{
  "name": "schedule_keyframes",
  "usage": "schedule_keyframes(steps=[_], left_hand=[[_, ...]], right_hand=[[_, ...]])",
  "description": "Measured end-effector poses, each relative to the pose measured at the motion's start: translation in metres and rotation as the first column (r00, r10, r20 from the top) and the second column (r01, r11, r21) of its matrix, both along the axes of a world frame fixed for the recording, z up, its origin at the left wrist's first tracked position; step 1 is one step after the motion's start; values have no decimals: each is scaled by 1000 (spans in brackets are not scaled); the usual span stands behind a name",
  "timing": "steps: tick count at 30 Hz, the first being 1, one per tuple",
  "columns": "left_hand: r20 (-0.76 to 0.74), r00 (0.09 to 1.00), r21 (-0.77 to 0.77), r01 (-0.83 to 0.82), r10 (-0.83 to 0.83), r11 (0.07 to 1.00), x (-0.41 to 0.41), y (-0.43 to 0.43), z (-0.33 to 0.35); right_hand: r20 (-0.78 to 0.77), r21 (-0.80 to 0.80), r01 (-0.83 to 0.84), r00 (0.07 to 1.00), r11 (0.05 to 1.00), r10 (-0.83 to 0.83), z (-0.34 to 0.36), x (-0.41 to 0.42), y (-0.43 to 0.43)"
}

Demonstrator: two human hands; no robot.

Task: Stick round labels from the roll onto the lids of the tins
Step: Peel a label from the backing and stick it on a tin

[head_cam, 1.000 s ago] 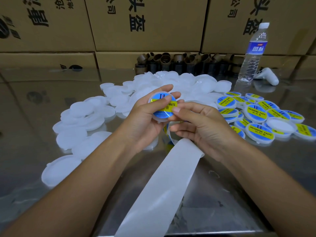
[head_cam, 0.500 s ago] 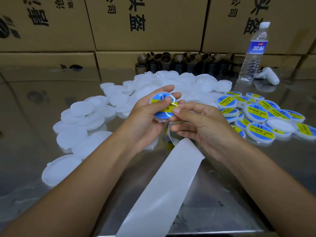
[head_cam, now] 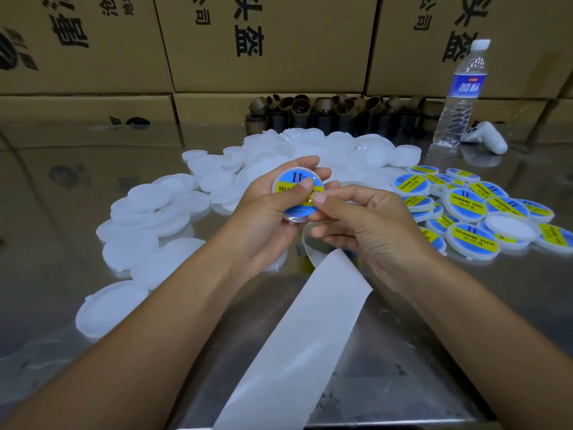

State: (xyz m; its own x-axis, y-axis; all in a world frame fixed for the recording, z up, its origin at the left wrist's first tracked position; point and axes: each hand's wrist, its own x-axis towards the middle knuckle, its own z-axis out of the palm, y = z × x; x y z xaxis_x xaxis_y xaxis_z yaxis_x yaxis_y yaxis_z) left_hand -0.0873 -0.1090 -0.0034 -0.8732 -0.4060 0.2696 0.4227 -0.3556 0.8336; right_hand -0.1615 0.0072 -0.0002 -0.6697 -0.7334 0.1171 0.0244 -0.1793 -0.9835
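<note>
Between the hands little changes: left hand still grips the tin, right hand still pinches its labelled edge.

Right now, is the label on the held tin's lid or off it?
On. The blue-and-yellow label covers the top of the tin in the left hand; both thumbs press on it.
</note>
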Motion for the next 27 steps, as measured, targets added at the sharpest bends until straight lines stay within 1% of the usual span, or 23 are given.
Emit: schedule_keyframes(steps=[7, 13, 17, 19, 22, 27], left_hand=[[-13, 1000, 18, 2, -2, 1000, -1, 2, 0], [6, 1000, -17, 11, -11, 1000, -3, 6, -4], [-16, 999, 22, 29, -29, 999, -3, 4, -3], [-18, 999, 32, 51, -50, 998, -3, 4, -2], [-16, 997, 22, 81, -81, 996, -2, 4, -1], [27, 997, 0, 77, -77, 997, -3, 3, -1]], right_hand=[[-63, -59, 96, 993, 994, -100, 0, 2, -5], [-170, -39, 241, 955, 970, -244, -4, 4, -5], [-226, -14, 301, 928, 953, -297, -4, 3, -5], [-253, -8, 298, 923, 954, -290, -4, 2, -4], [-277, -31, 237, 931, 971, -237, -3, 1, -3], [-329, -55, 195, 922, 979, -202, -2, -1, -3]])
